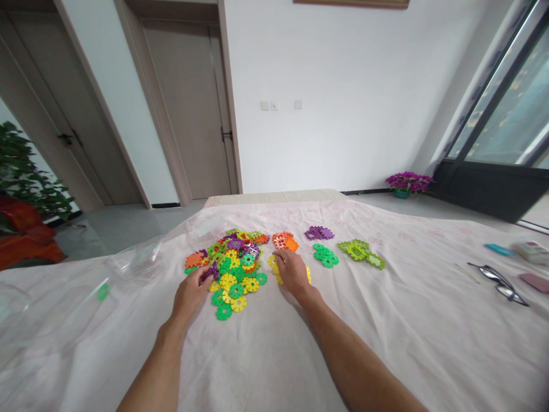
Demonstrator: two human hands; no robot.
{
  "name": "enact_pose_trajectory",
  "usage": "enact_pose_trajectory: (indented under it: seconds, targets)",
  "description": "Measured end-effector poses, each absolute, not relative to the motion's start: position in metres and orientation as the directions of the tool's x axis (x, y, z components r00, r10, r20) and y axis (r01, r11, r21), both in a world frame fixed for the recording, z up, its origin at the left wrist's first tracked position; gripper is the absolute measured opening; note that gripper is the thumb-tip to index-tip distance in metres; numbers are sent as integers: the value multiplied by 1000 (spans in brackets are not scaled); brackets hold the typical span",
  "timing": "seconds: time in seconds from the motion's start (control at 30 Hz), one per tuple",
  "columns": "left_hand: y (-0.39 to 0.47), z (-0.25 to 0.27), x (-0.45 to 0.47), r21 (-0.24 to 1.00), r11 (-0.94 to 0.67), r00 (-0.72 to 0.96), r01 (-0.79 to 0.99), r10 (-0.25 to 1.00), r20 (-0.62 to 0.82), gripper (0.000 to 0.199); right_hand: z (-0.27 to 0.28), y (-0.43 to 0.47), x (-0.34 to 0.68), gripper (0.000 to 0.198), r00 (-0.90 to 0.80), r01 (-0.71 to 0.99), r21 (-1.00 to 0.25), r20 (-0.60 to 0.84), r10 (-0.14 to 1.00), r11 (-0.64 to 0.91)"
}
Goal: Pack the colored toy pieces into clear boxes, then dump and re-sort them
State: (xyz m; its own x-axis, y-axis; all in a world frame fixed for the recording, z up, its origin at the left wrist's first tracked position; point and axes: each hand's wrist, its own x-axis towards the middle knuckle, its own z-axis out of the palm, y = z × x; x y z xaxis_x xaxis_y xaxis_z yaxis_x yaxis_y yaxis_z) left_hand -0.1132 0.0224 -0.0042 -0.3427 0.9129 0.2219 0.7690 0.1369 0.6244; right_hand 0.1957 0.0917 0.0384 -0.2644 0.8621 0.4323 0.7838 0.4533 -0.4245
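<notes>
A heap of notched plastic snowflake discs (237, 274) in green, yellow, purple and orange lies on the cloth in front of me. At its left edge, my left hand (189, 294) pinches a purple snowflake disc (211, 272). My right hand (292, 273) is just right of the heap, over some yellow discs (272, 264) that it partly covers. Its fingers are curled together, and what they hold, if anything, is hidden. Directly beyond that hand are orange discs (291, 242). Purple discs (318, 232), green discs (326, 256) and lime discs (358, 250) sit in separate groups further right.
Clear plastic containers (136, 258) stand on the left of the cloth-covered table (412, 332), one near a small green piece (102, 292). Glasses (500, 284), a blue item (498, 249) and a dark pink item (534, 282) lie at the right.
</notes>
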Motion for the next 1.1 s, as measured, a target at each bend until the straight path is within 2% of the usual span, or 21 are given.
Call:
enact_pose_trajectory:
  seconds: [0.1, 0.2, 0.37, 0.53, 0.73, 0.8, 0.9, 1.1]
  targets:
    - [22, -3, -113, 614, 144, -339, 776, 916, 214, 43, 36, 100, 206, 29, -165, 790, -485, 423, 891, 376]
    - [22, -3, -114, 611, 142, -338, 779, 916, 218, 43, 37, 103, 216, 29, -104, 815, -485, 417, 903, 318]
    - [22, -3, -113, 613, 144, -345, 777, 912, 223, 42, 38, 102, 222, 25, -71, 782, -499, 524, 849, 374]
    - [21, 0, -112, 607, 137, -338, 782, 913, 229, 42, 36, 97, 211, 26, -278, 682, -476, 533, 799, 555]
    - [21, -2, -113, 619, 127, -333, 775, 914, 230, 43, 40, 78, 191, 19, -564, 631, -372, 383, 732, 681]
    - [22, -4, -113, 628, 118, -328, 770, 916, 230, 42, 42, 73, 187, 19, -610, 635, -320, 352, 710, 704]
    - [23, -5, -114, 622, 117, -322, 774, 919, 229, 42, 41, 69, 183, 31, -664, 606, -266, 351, 660, 750]
    - [23, -5, -115, 597, 127, -321, 792, 919, 230, 42, 39, 68, 181, 36, -674, 602, -259, 343, 654, 756]
